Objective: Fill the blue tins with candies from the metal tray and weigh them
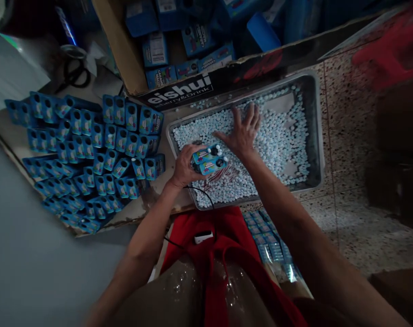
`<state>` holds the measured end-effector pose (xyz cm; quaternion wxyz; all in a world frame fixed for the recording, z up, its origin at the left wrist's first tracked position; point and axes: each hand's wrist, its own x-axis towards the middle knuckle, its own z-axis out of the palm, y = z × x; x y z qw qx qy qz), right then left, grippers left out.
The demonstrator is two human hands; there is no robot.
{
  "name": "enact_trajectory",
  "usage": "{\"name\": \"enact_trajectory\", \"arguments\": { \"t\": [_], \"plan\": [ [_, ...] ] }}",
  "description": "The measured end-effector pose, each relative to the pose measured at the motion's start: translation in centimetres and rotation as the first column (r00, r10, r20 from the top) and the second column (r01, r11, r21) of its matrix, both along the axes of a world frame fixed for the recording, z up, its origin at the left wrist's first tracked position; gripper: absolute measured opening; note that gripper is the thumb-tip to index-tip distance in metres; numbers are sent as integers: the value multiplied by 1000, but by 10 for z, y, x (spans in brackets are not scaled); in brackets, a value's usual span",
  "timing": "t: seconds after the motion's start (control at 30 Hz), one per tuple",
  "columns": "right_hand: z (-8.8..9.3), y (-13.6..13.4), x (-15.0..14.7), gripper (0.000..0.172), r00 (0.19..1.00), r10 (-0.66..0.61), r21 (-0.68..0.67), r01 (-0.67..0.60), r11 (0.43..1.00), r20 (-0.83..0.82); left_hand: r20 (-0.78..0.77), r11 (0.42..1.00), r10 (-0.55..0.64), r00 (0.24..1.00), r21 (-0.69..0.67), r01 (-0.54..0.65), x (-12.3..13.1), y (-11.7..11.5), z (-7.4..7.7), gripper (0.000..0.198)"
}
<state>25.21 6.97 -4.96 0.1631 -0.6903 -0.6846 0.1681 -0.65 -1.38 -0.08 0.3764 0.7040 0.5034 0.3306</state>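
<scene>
My left hand (pixel 184 165) grips two small blue boxes (pixel 210 160) with round holes on top, holding them over the near left corner of a metal tray (pixel 315 131). The tray is filled with several small white and pale blue candies (pixel 281 136). My right hand (pixel 242 131) lies flat on the candies with its fingers spread, just right of the boxes.
Several filled blue boxes (pixel 90 154) stand in rows on a board at the left. A cardboard carton (pixel 179 93) with more blue boxes lies behind the tray. Scissors (pixel 73 75) rest at the back left. Flat blue packs (pixel 271 245) lie by my red clothing (pixel 223 236). Speckled floor at the right.
</scene>
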Motion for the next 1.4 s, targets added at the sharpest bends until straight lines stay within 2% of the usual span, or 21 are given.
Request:
{"name": "enact_trajectory", "arguments": {
  "t": [0.03, 0.1, 0.23, 0.3, 0.33, 0.37, 0.43, 0.5, 0.6, 0.67, 0.73, 0.77, 0.83, 0.93, 1.03, 1.13, 1.2, 1.3, 1.4],
  "plan": [
    [-5, -3, -9, 90, 999, 16, 13, -17, 1000, 31, -1, 1000, 22, 1000, -6, -22, -2, -3, -1, 87],
    [-9, -16, -22, 84, 998, 47, 9, -47, 999, 35, -30, 994, 103, 994, -31, -104, -5, -11, -2, 88],
    [-5, -41, -20, 48, 984, 151, -143, -164, 976, -94, -83, 986, 137, 987, -81, -144, -9, -27, -3, 86],
    [-1, -47, -14, 34, 971, 69, -223, -122, 967, -230, -91, 981, 172, 981, -79, -180, -10, -31, -3, 85],
    [3, -49, -12, 31, 940, -43, -262, -50, 964, -338, -103, 976, 194, 976, -74, -202, -11, -32, -3, 85],
    [8, -52, -12, 30, 871, -181, -311, 34, 950, -457, -122, 974, 203, 971, -73, -213, -13, -32, -3, 85],
    [21, -58, -14, 32, 658, -405, -418, 149, 896, -634, -163, 980, 172, 972, -69, -185, -16, -30, -2, 86],
    [41, -66, -21, 36, 472, -487, -473, 158, 867, -735, -197, 992, 103, 975, -58, -116, -18, -28, 2, 87],
    [74, -76, -35, 38, 222, -442, -431, 98, 897, -869, -262, 997, 30, 965, -60, -47, -16, -25, 10, 90],
    [94, -78, -48, 36, 64, -376, -368, 104, 924, -925, -317, 996, 9, 948, -86, -38, -11, -23, 17, 91],
    [108, -78, -62, 35, 21, -301, -295, 149, 944, -953, -357, 993, -18, 934, -116, -25, -4, -22, 22, 89],
    [113, -77, -69, 35, 30, -265, -256, 175, 951, -964, -367, 992, -37, 930, -129, -11, -2, -21, 24, 88],
    [117, -80, -79, 37, 98, -211, -189, 202, 961, -973, -365, 990, -68, 928, -143, 16, 0, -19, 24, 86],
    [115, -93, -82, 42, 229, -182, -140, 188, 972, -956, -344, 993, -5, 939, -113, -37, -3, -13, 19, 87],
    [106, -111, -62, 44, 313, -181, -139, 152, 979, -932, -288, 992, 93, 953, -59, -115, -9, -3, 13, 86],
    [91, -123, -29, 38, 411, -250, -198, 165, 966, -877, -216, 998, 27, 976, -43, -37, -9, 6, 10, 88],
    [80, -125, -8, 35, 512, -294, -259, 140, 956, -807, -192, 999, 31, 981, -32, -37, -6, 9, 11, 88],
    [69, -119, 10, 51, 680, -221, -278, 26, 960, -699, -84, 996, 56, 995, -60, -61, 0, 7, 12, 83],
    [66, -107, 12, 80, 756, -16, -191, -145, 971, -654, 134, 990, 10, 991, -138, 9, 5, 0, 11, 82]
  ]
}}
